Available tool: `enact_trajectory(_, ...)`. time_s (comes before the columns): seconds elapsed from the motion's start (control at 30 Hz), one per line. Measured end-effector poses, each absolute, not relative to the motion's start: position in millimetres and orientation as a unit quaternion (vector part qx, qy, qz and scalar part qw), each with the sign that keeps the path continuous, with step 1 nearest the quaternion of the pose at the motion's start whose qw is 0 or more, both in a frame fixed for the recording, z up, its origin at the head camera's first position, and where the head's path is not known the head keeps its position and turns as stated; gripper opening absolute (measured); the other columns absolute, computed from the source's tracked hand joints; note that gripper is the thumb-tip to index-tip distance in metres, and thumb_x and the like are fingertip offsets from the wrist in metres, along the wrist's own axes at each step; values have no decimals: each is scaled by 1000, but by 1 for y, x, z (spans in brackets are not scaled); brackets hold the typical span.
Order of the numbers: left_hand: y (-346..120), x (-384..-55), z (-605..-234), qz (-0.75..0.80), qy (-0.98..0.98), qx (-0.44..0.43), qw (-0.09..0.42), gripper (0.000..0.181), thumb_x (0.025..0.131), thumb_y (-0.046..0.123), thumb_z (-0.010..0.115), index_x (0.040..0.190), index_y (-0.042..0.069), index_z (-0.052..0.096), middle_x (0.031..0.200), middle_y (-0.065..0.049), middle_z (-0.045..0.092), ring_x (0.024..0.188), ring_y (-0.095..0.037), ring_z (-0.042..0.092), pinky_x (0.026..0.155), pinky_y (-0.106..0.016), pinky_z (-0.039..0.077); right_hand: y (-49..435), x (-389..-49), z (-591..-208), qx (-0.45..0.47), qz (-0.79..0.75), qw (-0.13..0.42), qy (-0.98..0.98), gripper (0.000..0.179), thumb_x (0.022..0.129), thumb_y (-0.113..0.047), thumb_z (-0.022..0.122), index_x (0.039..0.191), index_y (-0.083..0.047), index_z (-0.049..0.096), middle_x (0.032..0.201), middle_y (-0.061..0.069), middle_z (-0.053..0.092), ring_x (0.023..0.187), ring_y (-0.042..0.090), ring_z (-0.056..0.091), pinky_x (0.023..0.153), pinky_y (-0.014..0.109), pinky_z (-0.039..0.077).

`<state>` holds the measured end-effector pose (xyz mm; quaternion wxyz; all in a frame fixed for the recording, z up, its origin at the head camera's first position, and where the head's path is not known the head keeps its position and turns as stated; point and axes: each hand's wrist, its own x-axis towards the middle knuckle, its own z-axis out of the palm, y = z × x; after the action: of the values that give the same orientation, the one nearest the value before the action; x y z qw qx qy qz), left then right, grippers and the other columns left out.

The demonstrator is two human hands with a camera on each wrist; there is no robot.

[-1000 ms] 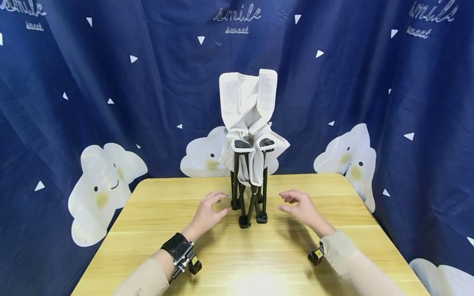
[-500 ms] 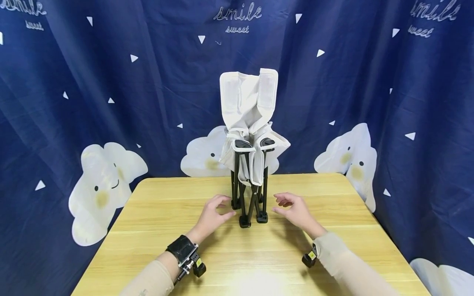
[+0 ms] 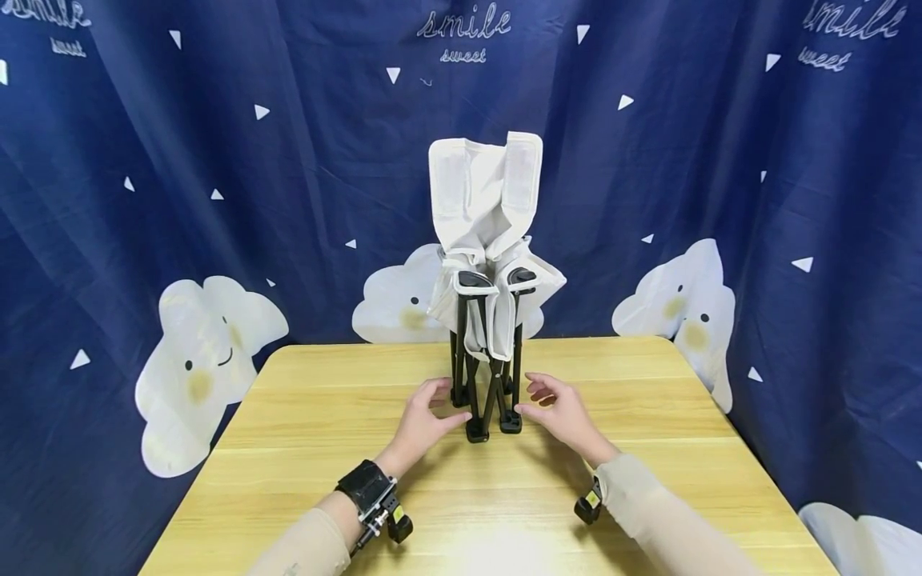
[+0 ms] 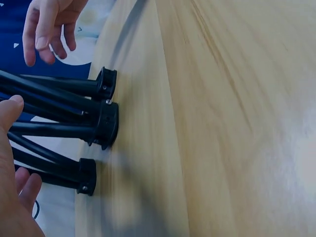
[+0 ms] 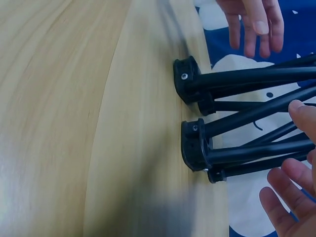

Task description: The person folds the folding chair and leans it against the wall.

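A folded camping chair [image 3: 484, 200] with white fabric and black tube legs stands upright on the wooden table, its black feet [image 5: 193, 148] bunched together. My left hand [image 3: 421, 420] is beside the legs on the left, fingers loosely curved, thumb tip overlapping a front leg in the head view. On the other side my right hand [image 3: 565, 412] faces it in a similar pose, thumb tip right by a front foot. In the left wrist view the black legs [image 4: 54, 128] run between the two hands. Neither hand grips anything.
The light wooden table [image 3: 324, 400] extends around the chair on all sides. Behind it hangs a dark blue curtain [image 3: 324, 144] with clouds and small white triangles. A wrist camera [image 3: 399, 524] sticks out from my left wrist strap.
Both hands have moved inward toward the chair legs, the left to the right and the right to the left. The chair stays where it stood.
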<state>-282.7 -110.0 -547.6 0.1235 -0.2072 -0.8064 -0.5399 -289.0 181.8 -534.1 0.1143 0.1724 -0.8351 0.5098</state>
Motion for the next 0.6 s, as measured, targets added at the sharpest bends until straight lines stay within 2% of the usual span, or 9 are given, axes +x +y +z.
enact_trajectory(0.4,-95,-277,-549,-575,-793,-164,118,86,81,17,97,150,-8,51,149,-28,58,130,-51,62,110,-65,54,171,-293,-536,138,532,118,-827,61,84,-7,92,138,5,68,115,22,75,103,41,74,95,61,62)
enact_trajectory(0.6,-88,-275,-551,-581,-793,-145,113,89,82,18,96,155,-3,49,152,-25,57,133,-47,61,111,-59,56,166,-294,-537,129,530,118,-830,59,85,-9,92,138,4,68,114,20,76,105,38,74,96,53,64)
